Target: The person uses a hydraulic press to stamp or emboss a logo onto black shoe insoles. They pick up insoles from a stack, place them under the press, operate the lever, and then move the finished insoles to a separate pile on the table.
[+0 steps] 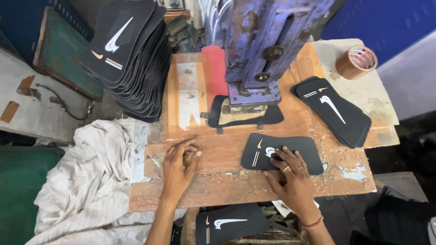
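My right hand lies flat on a black foam piece with a white curved mark and thin stripes, pressing it to the worn brown work board. My left hand rests palm down on the bare board, fingers slightly curled, holding nothing. Just beyond both hands another black piece sits under the blue metal press, inside a thin metal cutting frame.
A tall fanned stack of black pieces stands at the back left. A small stack of them lies at the right, with a roll of brown tape behind. White cloth hangs at the left. One more piece lies below the board's front edge.
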